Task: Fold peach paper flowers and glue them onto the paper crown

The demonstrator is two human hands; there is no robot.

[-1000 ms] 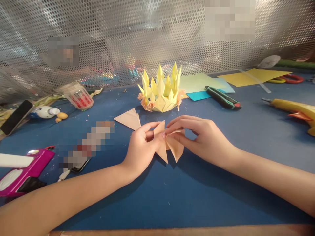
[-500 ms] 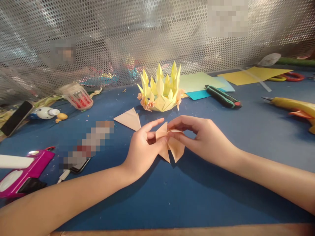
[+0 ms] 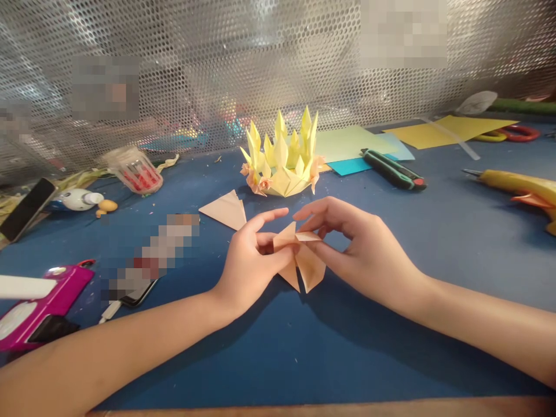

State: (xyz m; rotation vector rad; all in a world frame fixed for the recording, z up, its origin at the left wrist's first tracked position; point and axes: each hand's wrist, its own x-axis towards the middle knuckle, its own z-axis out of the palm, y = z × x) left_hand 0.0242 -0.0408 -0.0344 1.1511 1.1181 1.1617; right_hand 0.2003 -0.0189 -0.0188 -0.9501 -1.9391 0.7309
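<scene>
Between my two hands is a peach-coloured folded paper (image 3: 313, 265), with creased flaps and two points hanging down. My left hand (image 3: 252, 258) pinches its left side, thumb across the front and index finger stretched out above. My right hand (image 3: 350, 237) grips the upper right flap between thumb and fingers. Just beyond my left hand lies a folded triangle of the same pale paper (image 3: 226, 209). Farther back stands a yellow origami crown (image 3: 282, 162) with tall points and small peach paper flowers at its base.
At right are a utility knife (image 3: 393, 169), a yellow glue gun (image 3: 516, 184), coloured paper sheets (image 3: 460, 132) and scissors (image 3: 521, 134). On the left lie a plastic cup (image 3: 136, 171), a phone (image 3: 26, 208), a white bottle (image 3: 76, 200) and a magenta device (image 3: 65, 295). A perforated metal screen (image 3: 217, 69) rises behind.
My right fingers have lifted slightly from the top of the folded paper, and its upper right flap looks flatter. My left hand keeps its pinch.
</scene>
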